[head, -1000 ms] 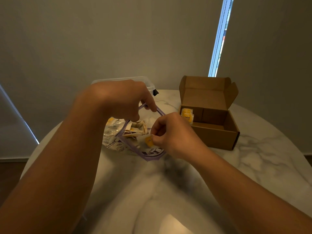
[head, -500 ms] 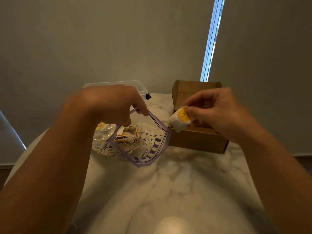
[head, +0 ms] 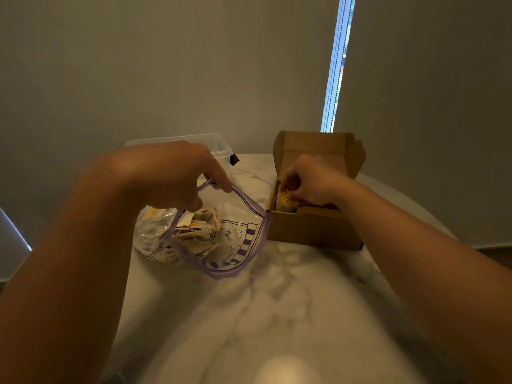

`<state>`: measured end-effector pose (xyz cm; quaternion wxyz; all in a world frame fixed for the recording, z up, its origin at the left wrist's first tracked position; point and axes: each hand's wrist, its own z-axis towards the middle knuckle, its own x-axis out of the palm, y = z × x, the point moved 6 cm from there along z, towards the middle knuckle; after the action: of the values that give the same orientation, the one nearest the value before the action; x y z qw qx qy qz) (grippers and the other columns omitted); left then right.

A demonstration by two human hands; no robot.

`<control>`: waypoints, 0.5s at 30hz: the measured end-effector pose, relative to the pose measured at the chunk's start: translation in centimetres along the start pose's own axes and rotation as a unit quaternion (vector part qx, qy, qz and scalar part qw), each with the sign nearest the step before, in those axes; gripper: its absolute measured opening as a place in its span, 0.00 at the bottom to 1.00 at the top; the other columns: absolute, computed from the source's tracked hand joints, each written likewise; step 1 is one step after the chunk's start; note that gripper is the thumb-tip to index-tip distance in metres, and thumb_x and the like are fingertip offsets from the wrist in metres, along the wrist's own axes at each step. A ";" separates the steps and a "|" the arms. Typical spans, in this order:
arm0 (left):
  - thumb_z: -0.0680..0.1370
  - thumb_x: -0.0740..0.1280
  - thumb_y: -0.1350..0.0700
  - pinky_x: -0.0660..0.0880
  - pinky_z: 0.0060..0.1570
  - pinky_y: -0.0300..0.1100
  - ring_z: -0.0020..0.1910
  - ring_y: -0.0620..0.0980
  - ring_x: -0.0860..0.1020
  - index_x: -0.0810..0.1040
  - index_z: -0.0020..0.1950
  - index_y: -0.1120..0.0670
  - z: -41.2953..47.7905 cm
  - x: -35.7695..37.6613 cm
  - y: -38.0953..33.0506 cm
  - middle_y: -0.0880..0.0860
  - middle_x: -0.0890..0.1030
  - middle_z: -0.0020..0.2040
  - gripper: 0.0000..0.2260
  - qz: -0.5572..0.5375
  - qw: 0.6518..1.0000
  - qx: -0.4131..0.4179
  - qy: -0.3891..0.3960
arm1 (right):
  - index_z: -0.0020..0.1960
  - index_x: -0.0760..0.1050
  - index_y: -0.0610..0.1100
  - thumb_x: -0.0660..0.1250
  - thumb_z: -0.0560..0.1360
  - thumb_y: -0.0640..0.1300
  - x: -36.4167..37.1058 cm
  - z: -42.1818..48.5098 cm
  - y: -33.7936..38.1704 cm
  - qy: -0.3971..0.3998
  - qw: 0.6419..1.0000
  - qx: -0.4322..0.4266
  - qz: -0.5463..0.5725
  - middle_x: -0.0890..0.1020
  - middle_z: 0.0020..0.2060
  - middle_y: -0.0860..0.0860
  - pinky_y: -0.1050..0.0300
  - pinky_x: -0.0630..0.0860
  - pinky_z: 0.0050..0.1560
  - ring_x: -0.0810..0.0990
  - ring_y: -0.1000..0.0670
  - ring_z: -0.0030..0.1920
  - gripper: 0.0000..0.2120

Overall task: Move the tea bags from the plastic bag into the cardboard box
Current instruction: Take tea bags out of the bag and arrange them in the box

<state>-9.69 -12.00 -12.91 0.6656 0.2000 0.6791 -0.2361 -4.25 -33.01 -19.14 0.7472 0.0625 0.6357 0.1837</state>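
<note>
left hand (head: pixel 177 176) raised, fingers pinched | right hand (head: pixel 310 181) extended forward, fingers curled downward

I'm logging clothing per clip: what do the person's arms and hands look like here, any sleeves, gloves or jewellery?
The left hand and right hand wear no gloves; no watch or bracelet shows at either wrist. The left forearm and right forearm are uncovered to the picture's edge, with no sleeve in view. No rings show, though the fingers are blurred.
</note>
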 end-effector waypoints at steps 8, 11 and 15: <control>0.73 0.74 0.62 0.72 0.32 0.29 0.34 0.36 0.74 0.76 0.64 0.37 0.4 0.2 0.5 0.30 0.67 0.34 0.26 -0.005 1.000 0.007 0.003 | 0.53 0.82 0.43 0.72 0.72 0.33 1.5 1.1 0.0 -0.019 0.998 0.005 -0.052 0.79 0.47 0.47 0.59 0.79 0.41 0.79 0.49 0.44 0.11; 0.73 0.74 0.61 0.70 0.31 0.29 0.33 0.35 0.74 0.76 0.64 0.36 0.6 0.2 0.7 0.29 0.67 0.33 0.26 -0.002 1.000 0.016 -0.007 | 0.54 0.80 0.44 0.73 0.73 0.36 1.2 0.8 -0.2 -0.056 0.996 0.010 -0.070 0.78 0.49 0.47 0.59 0.76 0.39 0.78 0.48 0.44 0.11; 0.74 0.73 0.61 0.69 0.37 0.27 0.43 0.38 0.76 0.76 0.63 0.34 0.6 0.1 0.9 0.30 0.70 0.41 0.26 0.002 0.999 0.032 -0.025 | 0.53 0.81 0.46 0.71 0.74 0.39 0.0 -1.4 0.6 -0.138 0.989 -0.019 -0.053 0.81 0.47 0.49 0.63 0.73 0.39 0.77 0.52 0.42 0.08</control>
<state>-8.65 -11.59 -13.11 0.6759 0.2167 0.6539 -0.2618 -5.69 -32.59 -19.22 0.8377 0.0390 0.5249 0.1455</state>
